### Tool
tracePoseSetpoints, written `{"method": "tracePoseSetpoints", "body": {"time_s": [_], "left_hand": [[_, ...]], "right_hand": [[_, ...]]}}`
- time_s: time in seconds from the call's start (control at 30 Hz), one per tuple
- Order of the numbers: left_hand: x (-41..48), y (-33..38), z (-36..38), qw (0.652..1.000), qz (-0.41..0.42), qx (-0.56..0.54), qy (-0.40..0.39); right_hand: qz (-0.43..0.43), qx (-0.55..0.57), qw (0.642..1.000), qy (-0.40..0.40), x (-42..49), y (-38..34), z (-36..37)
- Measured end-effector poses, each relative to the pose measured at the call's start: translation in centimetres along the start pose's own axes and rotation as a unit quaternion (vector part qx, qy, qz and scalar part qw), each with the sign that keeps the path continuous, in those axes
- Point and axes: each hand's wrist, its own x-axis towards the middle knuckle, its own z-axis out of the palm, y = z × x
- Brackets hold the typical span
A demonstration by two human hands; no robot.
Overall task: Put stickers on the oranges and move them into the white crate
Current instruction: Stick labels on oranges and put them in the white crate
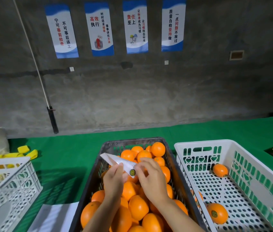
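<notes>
Both hands over dark crate [89,190] of oranges [138,207]: left hand [114,180] pinches sticker strip [117,161]; right hand [150,176] fingertips pinch at sticker [132,172]. Two oranges lie in white crate [256,174].

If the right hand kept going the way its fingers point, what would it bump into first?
Most likely the sticker strip that the left hand holds: the right hand points its fingertips up-left at the sticker near its end. Depth is hard to judge.

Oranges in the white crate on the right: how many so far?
2 clearly: one orange near the far wall, one stickered orange at the near left. An orange shape by the left wall may be a third.
</notes>
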Motion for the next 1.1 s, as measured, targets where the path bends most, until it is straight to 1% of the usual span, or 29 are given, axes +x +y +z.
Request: {"method": "tracePoseSetpoints", "body": {"time_s": [0.03, 0.07, 0.13, 0.2, 0.23, 0.3, 0.33, 0.37, 0.4, 0.53, 0.63, 0.73, 0.8, 0.9, 1.1], "left_hand": [[0.1, -0.1, -0.2, 0.999, 0.014, 0.003, 0.037], [0.2, -0.1, -0.4, 0.998, 0.009, -0.008, 0.068], [0.6, -0.1, -0.7, 0.992, -0.032, -0.031, 0.120], [1.1, -0.1, -0.8, 0.983, -0.080, -0.059, 0.151], [1.3, -0.2, -0.8, 0.981, -0.092, -0.070, 0.155], [1.4, -0.3, -0.7, 0.981, -0.101, -0.075, 0.148], [1.4, -0.4, -0.7, 0.982, -0.100, -0.075, 0.143], [1.4, -0.4, -0.6, 0.983, -0.097, -0.072, 0.140], [1.4, -0.5, -0.6, 0.984, -0.094, -0.067, 0.137], [1.4, -0.6, -0.7, 0.987, -0.087, -0.042, 0.132], [1.4, -0.6, -0.4, 0.988, -0.088, -0.026, 0.125], [1.3, -0.5, -0.3, 0.987, -0.096, -0.017, 0.127], [1.2, -0.4, -0.4, 0.987, -0.096, -0.019, 0.127], [1.0, -0.4, -0.4, 0.987, -0.095, -0.019, 0.126], [1.1, -0.4, -0.4, 0.986, -0.107, -0.020, 0.125]], "right_hand": [[0.035, 0.038, 0.999, -0.012, 0.2, 0.0, -0.2], [0.077, 0.072, 0.994, -0.037, 0.5, 0.1, -0.4], [0.144, 0.110, 0.973, -0.143, 1.0, 0.3, -0.9], [0.139, 0.045, 0.952, -0.271, 1.2, 0.5, -1.2], [0.124, 0.004, 0.933, -0.337, 1.2, 0.4, -1.3], [0.096, -0.037, 0.875, -0.472, 1.3, 0.2, -1.5], [0.086, -0.044, 0.848, -0.520, 1.3, 0.2, -1.6], [0.080, -0.050, 0.833, -0.544, 1.3, 0.2, -1.8], [0.078, -0.052, 0.831, -0.548, 1.3, 0.2, -1.9], [0.070, -0.051, 0.853, -0.515, 1.0, 0.3, -2.1], [0.071, -0.026, 0.863, -0.499, 0.9, 0.6, -2.0], [0.115, 0.031, 0.858, -0.499, 0.9, 0.8, -2.1], [0.136, 0.034, 0.851, -0.505, 0.8, 0.7, -2.1], [0.115, 0.007, 0.851, -0.512, 0.6, 0.9, -1.9], [0.125, 0.018, 0.855, -0.503, 0.5, 1.3, -1.9]]}}
